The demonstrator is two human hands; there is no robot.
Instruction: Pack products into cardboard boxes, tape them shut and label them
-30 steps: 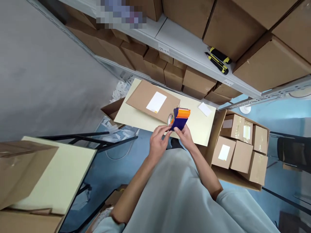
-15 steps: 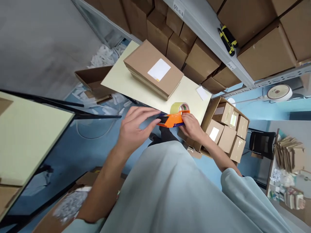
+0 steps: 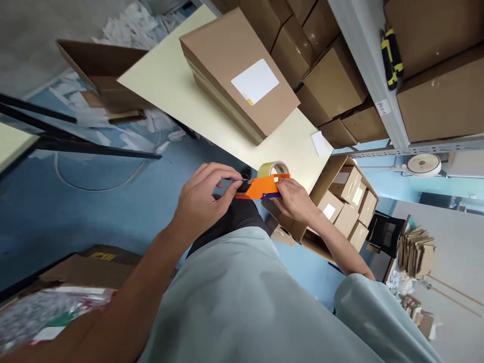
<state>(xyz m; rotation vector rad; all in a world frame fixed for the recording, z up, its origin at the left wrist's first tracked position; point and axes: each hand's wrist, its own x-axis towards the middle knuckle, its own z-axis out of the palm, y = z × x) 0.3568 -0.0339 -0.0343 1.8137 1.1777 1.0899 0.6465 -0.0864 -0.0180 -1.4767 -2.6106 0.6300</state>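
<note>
I hold an orange and blue tape dispenser (image 3: 260, 187) with a roll of clear tape (image 3: 273, 168) in front of my body, over the near edge of a pale yellow table (image 3: 170, 80). My right hand (image 3: 295, 199) grips its handle end. My left hand (image 3: 202, 196) pinches the front end of the dispenser with thumb and fingertips. A flat brown cardboard box (image 3: 234, 65) with a white label (image 3: 255, 80) lies on the table beyond my hands.
Shelves with stacked cardboard boxes (image 3: 325, 75) rise behind the table; a yellow-black utility knife (image 3: 391, 58) lies on a shelf. An open carton of small boxes (image 3: 348, 201) stands at the right. Paper scraps (image 3: 128, 20) and an open box (image 3: 98, 65) sit on the blue floor at the left.
The view has tilted and moved closer to the table. The dispenser turned from upright to lying level, and my left hand closed to a pinch on its front end.
</note>
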